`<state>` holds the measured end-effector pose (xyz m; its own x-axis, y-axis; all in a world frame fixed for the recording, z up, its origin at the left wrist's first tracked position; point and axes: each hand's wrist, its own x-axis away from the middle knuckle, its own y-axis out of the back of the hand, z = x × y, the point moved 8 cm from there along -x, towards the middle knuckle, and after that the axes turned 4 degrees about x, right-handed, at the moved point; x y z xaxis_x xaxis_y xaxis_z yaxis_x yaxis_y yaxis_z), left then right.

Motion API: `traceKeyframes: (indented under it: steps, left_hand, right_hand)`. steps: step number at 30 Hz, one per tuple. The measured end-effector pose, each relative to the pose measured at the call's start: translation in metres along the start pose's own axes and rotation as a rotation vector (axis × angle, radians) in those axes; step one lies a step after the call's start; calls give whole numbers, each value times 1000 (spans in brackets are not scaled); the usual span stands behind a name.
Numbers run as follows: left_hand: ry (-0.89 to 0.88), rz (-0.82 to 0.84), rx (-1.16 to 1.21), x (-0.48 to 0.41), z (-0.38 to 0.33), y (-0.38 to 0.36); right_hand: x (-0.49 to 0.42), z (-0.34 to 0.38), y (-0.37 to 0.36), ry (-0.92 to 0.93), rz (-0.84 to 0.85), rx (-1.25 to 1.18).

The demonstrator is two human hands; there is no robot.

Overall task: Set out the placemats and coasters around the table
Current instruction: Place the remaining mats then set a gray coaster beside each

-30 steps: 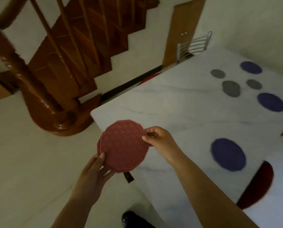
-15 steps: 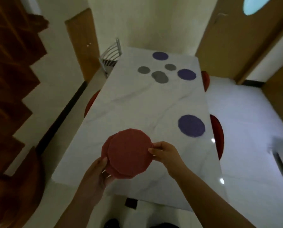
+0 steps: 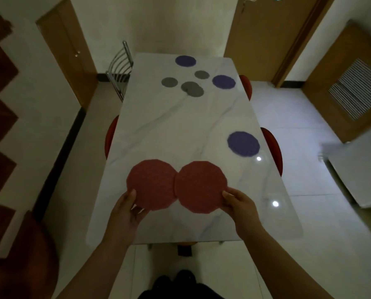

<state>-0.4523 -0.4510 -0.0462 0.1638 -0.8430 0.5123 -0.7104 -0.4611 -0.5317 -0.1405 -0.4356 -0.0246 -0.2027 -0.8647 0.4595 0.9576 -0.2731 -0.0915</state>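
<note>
Each of the hands pinches a flat red mat: left hand the left mat, right hand the right mat, side by side across the desk.

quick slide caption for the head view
Left hand and right hand each hold a red placemat over the marble table.

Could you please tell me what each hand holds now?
Left hand: holding left round red textured mat.
Right hand: holding right round red textured mat.
</note>
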Motion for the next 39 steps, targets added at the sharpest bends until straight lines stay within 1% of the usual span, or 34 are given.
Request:
traceKeyframes:
  steps: [2,4,12,14,17,20,22,30,36,39]
  left_hand:
    - [-10,-41,31,-4,-6,10]
    - [-17,-49,30,-6,-12,15]
    - [-31,-41,35,-10,-19,19]
    - [-25,-46,31,-9,-17,21]
    - [-21,-63,25,-10,-13,23]
    - [-14,-69,21,-11,-9,25]
    - [-8,-68,16,-12,-8,25]
    - [-11,-57,21,-14,-10,22]
    - [-12,-57,28,-14,-6,21]
    - [-8,-68,35,-12,-4,20]
  right_hand:
    - [-2,-20,12,-57,-79,-46]
    - [-4,-39,19,-114,-120,-65]
    - [-19,-82,4,-220,-70,-34]
    - [-23,-93,-1,-237,-75,45]
    - [-30,-107,2,-251,-152,235]
    - [-37,-107,7,-193,-207,515]
    - [-38,-104,8,-161,-211,595]
    - [-40,-100,11,-161,-232,685]
    - [-42,-97,13,-164,-245,709]
    - [-41,-94,16,-174,-287,666]
